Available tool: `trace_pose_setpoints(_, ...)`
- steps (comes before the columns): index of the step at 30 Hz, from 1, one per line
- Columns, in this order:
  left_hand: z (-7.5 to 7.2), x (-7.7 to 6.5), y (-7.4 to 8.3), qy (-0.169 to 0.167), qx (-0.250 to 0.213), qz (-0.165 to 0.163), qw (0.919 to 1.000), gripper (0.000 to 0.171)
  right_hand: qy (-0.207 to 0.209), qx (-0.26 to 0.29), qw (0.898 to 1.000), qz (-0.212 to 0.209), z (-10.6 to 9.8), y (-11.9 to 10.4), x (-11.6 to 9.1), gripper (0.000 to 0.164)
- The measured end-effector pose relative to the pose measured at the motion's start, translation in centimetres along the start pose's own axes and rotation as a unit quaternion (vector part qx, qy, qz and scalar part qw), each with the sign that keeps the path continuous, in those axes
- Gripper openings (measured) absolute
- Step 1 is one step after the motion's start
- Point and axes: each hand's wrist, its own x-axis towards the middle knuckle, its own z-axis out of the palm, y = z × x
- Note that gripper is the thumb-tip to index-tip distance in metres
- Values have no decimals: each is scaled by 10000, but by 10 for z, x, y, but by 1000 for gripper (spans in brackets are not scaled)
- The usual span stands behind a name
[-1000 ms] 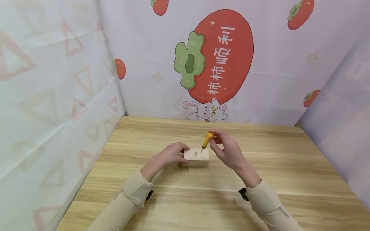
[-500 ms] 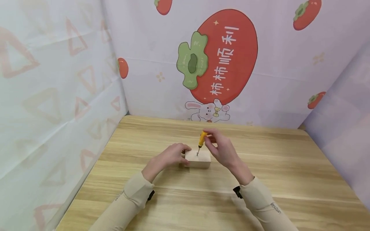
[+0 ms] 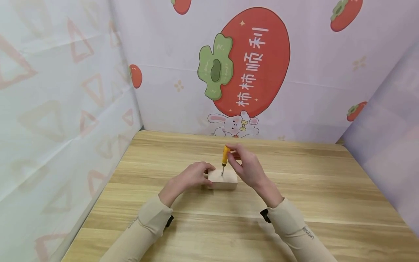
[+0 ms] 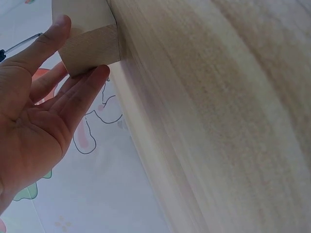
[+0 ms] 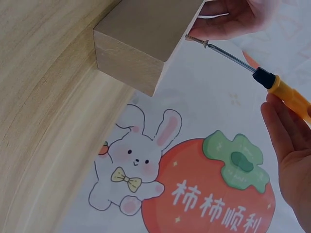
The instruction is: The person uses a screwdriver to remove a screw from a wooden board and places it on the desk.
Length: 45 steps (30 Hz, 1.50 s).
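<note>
A pale wooden block (image 3: 223, 179) lies on the table, with a small screw (image 5: 197, 40) standing in its top face. My left hand (image 3: 193, 175) grips the block's left end between thumb and fingers; the left wrist view shows the thumb on one face of the block (image 4: 92, 43) and fingers on the opposite one. My right hand (image 3: 249, 166) pinches the yellow handle of a screwdriver (image 3: 226, 155), held nearly upright above the block. In the right wrist view the tip of the screwdriver (image 5: 286, 94) meets the screw's head.
The wood-grain table (image 3: 314, 196) spreads around both hands. A fabric backdrop (image 3: 163, 102) printed with persimmons and a rabbit hangs behind its far edge, and a patterned side sheet (image 3: 59, 120) stands on the left.
My right hand has moved left with the screwdriver, which has gone from tilted beside the screw to nearly upright with its tip on the screw. The left hand keeps its grip on the block.
</note>
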Motion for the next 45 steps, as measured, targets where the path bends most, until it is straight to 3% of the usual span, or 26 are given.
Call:
trace_pose_setpoints(28, -2, 4, 0, -16, 141, 69, 9999, 56, 177, 82, 9998, -17, 4, -3, 0, 33)
trace_pose_setpoints(36, -2, 4, 1, -3, 157, 127, 9998, 56, 302, -32, 9965, 775, 3, -10, 4, 31)
trace_pose_setpoints(45, 0, 4, -3, -58, 115, 88, 9999, 56, 314, 387, 9957, 782, 2, -11, 5, 29)
